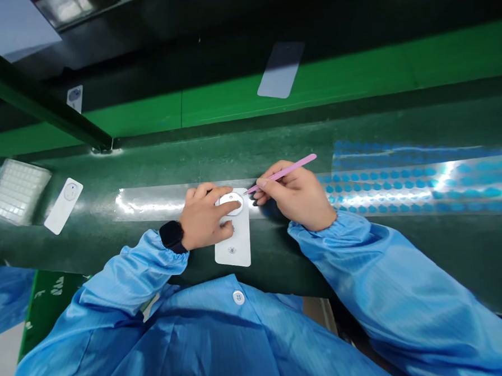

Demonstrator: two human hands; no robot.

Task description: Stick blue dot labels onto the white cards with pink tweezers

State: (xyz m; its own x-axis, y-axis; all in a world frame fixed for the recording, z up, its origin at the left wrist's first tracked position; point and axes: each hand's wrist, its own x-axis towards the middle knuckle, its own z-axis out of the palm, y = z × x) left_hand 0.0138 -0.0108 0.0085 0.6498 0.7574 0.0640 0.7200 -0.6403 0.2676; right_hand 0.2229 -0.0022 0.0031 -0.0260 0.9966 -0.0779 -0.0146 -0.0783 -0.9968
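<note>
A white rounded panel (232, 253) lies on the green bench in front of me, with a round white piece (230, 198) near its top end. My left hand (206, 215) presses down on both, its index finger across the round piece and its thumb lower on the panel. Between the fingertips of my right hand (297, 194) is a slim pink pen-like tool (292, 168), held at a slant. Its thin tip meets the right edge of the round piece. Whether that tip is single or split is too small to tell.
Clear sheets with rows of blue dots (402, 188) extend to the right. At left lie another white panel (64, 206) and a clear tray of small white pieces (18, 192). Further panels (281, 68) rest beyond the bench; a green post (61, 105) rises at left.
</note>
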